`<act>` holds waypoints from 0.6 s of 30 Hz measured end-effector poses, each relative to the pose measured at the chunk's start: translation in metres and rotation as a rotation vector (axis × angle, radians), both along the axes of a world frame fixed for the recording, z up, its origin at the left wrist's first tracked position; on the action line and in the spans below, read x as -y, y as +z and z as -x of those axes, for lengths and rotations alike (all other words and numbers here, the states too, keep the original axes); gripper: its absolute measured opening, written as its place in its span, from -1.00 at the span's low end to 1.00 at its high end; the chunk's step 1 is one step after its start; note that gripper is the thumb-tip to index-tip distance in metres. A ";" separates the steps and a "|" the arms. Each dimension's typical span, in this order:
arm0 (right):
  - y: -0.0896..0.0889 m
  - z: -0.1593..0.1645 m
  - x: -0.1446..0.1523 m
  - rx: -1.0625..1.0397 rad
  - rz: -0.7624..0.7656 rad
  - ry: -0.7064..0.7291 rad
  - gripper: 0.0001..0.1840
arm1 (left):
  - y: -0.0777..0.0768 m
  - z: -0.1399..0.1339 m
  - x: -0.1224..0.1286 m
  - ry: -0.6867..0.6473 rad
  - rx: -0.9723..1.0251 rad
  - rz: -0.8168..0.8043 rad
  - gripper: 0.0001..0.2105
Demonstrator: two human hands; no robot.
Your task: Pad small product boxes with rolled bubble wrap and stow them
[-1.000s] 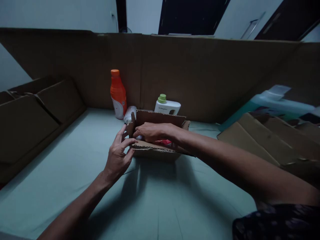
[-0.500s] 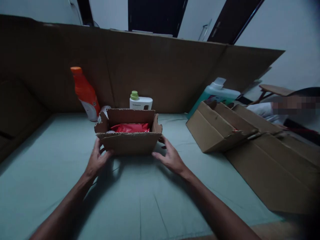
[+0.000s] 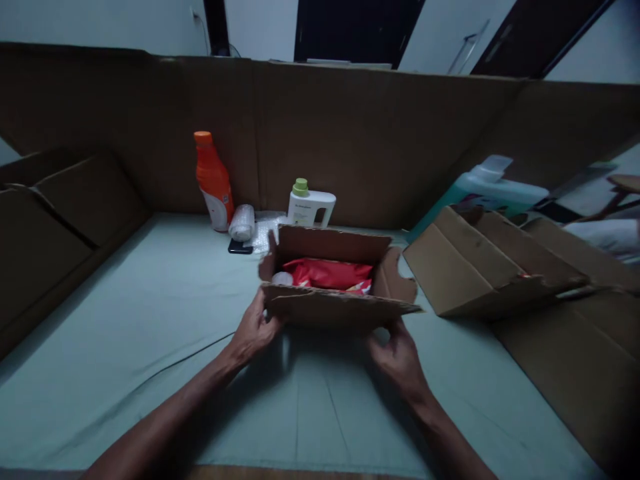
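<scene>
An open cardboard box [image 3: 330, 309] is between my two hands, in the middle of the view. Inside it lie a red packet [image 3: 327, 273] and a small whitish round thing [image 3: 283, 279]. My left hand [image 3: 256, 328] grips the box's lower left corner, fingers partly out of sight beneath it. At the lower right corner my right hand [image 3: 397, 357] is closed on the box, its fingertips hidden behind the cardboard. A shadow lies on the cloth under the box.
A green cloth [image 3: 200, 293] covers the table. Behind stand an orange bottle [image 3: 214, 177], a bubble-wrapped roll [image 3: 243, 223], a dark phone-like thing [image 3: 241, 247] and a white bottle [image 3: 303, 208]. More cardboard boxes [image 3: 460, 267] and a teal bottle [image 3: 480, 190] are at right; a person's sleeve [image 3: 603, 237] shows beyond.
The box has moved right and nearer, held by both hands, which were spread beside it before. The wrapped roll and phone-like thing behind it now show. My view has turned left.
</scene>
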State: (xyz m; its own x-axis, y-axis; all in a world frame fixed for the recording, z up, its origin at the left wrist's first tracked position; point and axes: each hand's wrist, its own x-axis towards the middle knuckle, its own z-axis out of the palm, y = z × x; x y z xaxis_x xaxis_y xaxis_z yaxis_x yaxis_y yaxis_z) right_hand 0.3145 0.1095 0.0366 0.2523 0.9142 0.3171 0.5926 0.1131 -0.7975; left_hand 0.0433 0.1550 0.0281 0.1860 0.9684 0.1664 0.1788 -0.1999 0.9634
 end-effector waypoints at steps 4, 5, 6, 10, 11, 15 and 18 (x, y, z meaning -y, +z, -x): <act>-0.004 0.027 0.025 0.035 0.012 0.020 -0.67 | -0.012 0.027 0.027 0.111 -0.113 0.055 -0.73; -0.003 0.028 0.030 0.042 0.012 0.004 -0.70 | -0.014 0.029 0.031 0.107 -0.133 0.052 -0.76; -0.003 0.026 0.035 0.047 0.010 -0.017 -0.71 | -0.015 0.027 0.035 0.094 -0.151 0.047 -0.79; -0.005 -0.014 0.073 0.058 0.003 -0.156 -0.68 | -0.020 -0.010 0.042 -0.028 -0.212 0.000 -0.83; -0.008 -0.028 0.086 0.058 0.015 -0.207 -0.65 | -0.021 -0.026 0.042 -0.079 -0.216 -0.025 -0.84; -0.025 -0.082 0.150 0.056 0.046 -0.505 -0.56 | -0.024 -0.106 0.040 -0.301 -0.196 -0.156 -0.81; -0.039 -0.109 0.193 0.000 0.010 -0.724 -0.50 | -0.020 -0.172 0.038 -0.424 -0.198 -0.244 -0.66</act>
State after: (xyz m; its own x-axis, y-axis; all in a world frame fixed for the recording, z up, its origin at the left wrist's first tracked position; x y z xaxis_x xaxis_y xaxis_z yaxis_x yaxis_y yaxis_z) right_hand 0.4237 -0.0832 -0.0020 0.7958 0.5206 0.3093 0.5159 -0.3154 -0.7964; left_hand 0.2156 0.1167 0.0084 0.6038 0.7387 0.2994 0.2073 -0.5082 0.8359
